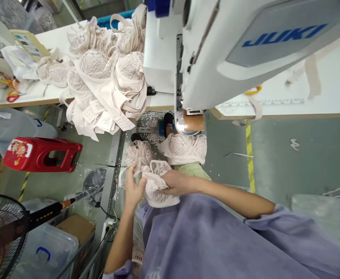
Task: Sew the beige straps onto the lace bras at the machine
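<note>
Both my hands work a pale lace bra piece in my lap, below the sewing machine. My left hand grips its left side, fingers curled on the lace edge. My right hand is closed on the right side of the same piece. More lace bra cups lie on my knees just beyond. The white Juki sewing machine hangs over the table edge above them.
A heap of finished lace bras with paper tags covers the table's left part. A red plastic stool and a black fan stand at the left. Clear plastic bins sit below. Yellow floor tape runs at the right.
</note>
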{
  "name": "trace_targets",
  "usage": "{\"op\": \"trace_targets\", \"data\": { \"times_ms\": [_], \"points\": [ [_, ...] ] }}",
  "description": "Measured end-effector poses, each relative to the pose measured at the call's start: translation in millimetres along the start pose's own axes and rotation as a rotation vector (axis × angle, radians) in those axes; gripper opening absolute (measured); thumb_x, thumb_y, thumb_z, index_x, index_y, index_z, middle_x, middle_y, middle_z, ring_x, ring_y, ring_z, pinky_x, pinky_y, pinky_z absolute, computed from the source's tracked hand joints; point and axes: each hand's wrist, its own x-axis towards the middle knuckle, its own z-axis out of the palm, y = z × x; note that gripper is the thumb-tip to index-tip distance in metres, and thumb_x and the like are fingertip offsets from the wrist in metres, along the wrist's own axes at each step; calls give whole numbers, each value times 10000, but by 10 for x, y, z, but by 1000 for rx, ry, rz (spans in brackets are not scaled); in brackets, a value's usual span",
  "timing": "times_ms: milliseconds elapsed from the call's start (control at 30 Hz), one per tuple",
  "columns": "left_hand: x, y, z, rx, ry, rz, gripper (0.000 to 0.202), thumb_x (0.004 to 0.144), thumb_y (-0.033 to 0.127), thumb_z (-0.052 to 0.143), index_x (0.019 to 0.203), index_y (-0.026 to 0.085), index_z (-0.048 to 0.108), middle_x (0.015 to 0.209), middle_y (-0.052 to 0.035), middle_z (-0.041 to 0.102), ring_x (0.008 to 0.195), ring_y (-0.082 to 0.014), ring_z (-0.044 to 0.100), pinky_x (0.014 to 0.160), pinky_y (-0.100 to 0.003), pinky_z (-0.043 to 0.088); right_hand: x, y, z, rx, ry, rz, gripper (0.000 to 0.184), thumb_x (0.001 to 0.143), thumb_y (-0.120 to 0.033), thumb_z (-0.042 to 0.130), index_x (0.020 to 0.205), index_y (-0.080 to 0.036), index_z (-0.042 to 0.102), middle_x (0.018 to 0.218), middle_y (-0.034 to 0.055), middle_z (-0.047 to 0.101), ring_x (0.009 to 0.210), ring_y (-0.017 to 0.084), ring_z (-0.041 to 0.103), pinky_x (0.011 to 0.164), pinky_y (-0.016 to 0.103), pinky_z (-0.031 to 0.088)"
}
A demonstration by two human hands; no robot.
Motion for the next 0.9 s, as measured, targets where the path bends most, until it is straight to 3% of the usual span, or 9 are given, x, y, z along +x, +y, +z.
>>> {"op": "trace_targets", "data": {
  "times_ms": [100,167,233,333,400,567,733,833,900],
  "points": [
    [208,124,19,-365,-337,13,381,925,536,563,876,174,668,760,-45,630,717,-188,596,664,-298,475,-410,-312,-300,58,-23,97,359,972,-472,516,886,-156,662,762,27,660,654,132,557,610,242,362],
    [263,279,42,-429,-412,60,390,927,516,579,749,174,635,657,-13,577,609,-150,532,590,-267,429,-693,-348,-538,143,-88,116,393,909,-551,603,919,-164,676,812,28,671,695,138,585,624,238,401],
    [260,479,35,-469,-421,135,403,910,532,601,713,180,610,633,-3,557,585,-137,505,572,-259,405,-904,-201,-706,232,22,125,440,852,-584,667,1024,-180,691,946,48,694,809,163,624,710,256,459],
    [217,769,-17,-553,-508,274,346,884,501,654,735,191,619,602,5,534,551,-131,498,544,-260,386,-933,263,-727,312,440,224,735,790,-580,724,1384,-196,527,1343,130,589,1151,237,591,959,344,468],
    [192,909,-54,-561,-537,320,308,886,466,667,740,197,628,580,6,517,529,-131,494,532,-267,389,-762,574,-606,419,368,226,983,734,-577,769,1526,-183,342,1518,177,441,1321,268,496,1052,371,429],
    [165,971,-254,-535,-319,257,345,824,500,731,684,213,603,541,17,505,496,-136,490,522,-284,423,-376,794,-256,724,131,274,561,726,-632,748,997,-145,684,935,69,701,817,197,634,710,287,485],
    [390,836,-468,-191,86,-87,342,783,540,740,815,223,616,734,2,604,656,-168,565,621,-298,481,-832,478,-390,819,564,210,562,855,-719,550,844,-159,595,762,-7,571,677,121,497,634,243,395],
    [661,899,-152,191,191,24,494,824,529,695,1215,236,620,1227,-105,630,1120,-281,593,933,-406,491,-1156,73,-539,919,710,85,489,901,-645,565,908,-160,619,823,8,594,713,123,523,659,236,408],
    [760,1039,238,84,-3,192,635,847,597,631,1367,243,545,1431,-129,531,1317,-316,496,1058,-435,436,-1252,-182,-591,909,719,40,461,928,-620,542,934,-165,619,853,16,599,740,128,536,669,235,418]
  ]
}}
